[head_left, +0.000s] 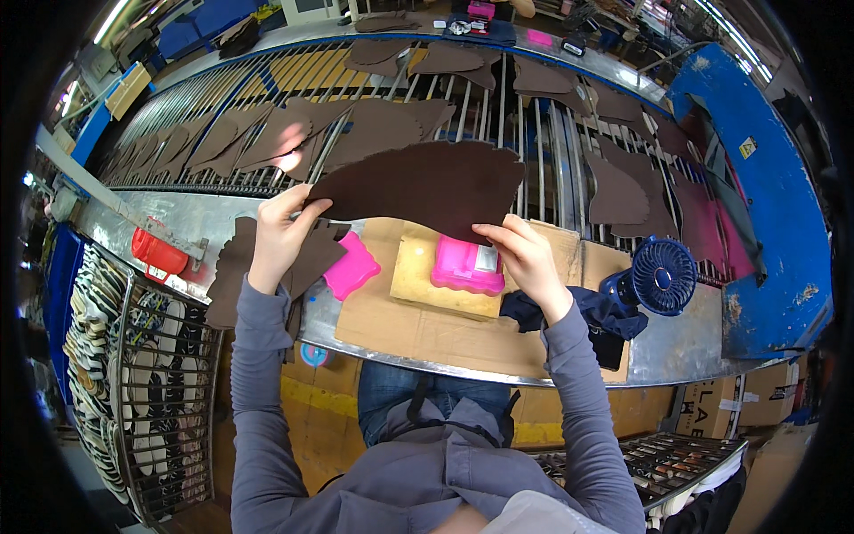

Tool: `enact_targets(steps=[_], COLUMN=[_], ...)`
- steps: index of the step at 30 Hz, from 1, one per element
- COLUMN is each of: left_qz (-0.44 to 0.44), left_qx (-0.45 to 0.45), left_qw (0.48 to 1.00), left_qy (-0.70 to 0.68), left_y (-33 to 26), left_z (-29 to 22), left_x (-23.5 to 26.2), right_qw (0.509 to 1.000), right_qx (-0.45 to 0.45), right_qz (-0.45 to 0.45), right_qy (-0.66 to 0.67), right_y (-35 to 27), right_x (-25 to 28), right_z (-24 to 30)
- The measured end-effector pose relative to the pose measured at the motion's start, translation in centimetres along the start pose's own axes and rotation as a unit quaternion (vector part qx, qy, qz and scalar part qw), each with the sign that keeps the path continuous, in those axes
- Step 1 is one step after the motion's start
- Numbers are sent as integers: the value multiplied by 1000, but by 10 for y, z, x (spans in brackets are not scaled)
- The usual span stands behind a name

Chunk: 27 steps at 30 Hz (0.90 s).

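Note:
A dark brown flat cut piece (418, 182), with one jagged edge, is stretched between my two hands above the bench. My left hand (283, 222) pinches its left corner between thumb and fingers. At its lower right edge, my right hand (527, 254) pinches it in the same way. Below it, a pink plastic case (464, 276) rests on a yellow block (414, 287), which lies on a cardboard sheet (400, 334). A pink wavy-edged piece (352, 270) lies left of the block. Beside my left forearm are more brown pieces (233, 267) on the metal bench.
Past the bench, a conveyor of metal bars (559, 169) carries many brown pieces (391, 120). A blue fan (663, 276) and dark cloth (578, 313) stand at right, near a blue machine housing (756, 178). A red holder (160, 254) and a rack of shoe parts (165, 383) are left.

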State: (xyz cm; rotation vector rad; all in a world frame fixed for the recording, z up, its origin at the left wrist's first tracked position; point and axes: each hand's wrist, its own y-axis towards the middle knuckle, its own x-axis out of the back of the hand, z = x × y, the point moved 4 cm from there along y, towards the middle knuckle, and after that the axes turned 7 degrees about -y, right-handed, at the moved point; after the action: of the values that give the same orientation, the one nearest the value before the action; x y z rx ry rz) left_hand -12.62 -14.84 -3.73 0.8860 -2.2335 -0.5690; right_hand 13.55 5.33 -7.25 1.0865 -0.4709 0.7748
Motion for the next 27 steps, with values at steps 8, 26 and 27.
enact_targets(steps=[8, 26, 27], left_qz=[26, 218, 230], left_qx=[15, -109, -124], left_qw=[999, 969, 965], left_qy=[-11, -37, -26], left_y=[-1, 11, 13], left_z=[-1, -27, -28], left_x=[-17, -142, -149], right_qw=[1000, 965, 961], right_qx=[2, -164, -168], right_qz=[-7, -174, -190], right_qy=[-13, -103, -108], right_y=[-16, -143, -146], right_x=[2, 12, 15], right_z=[-10, -54, -53])
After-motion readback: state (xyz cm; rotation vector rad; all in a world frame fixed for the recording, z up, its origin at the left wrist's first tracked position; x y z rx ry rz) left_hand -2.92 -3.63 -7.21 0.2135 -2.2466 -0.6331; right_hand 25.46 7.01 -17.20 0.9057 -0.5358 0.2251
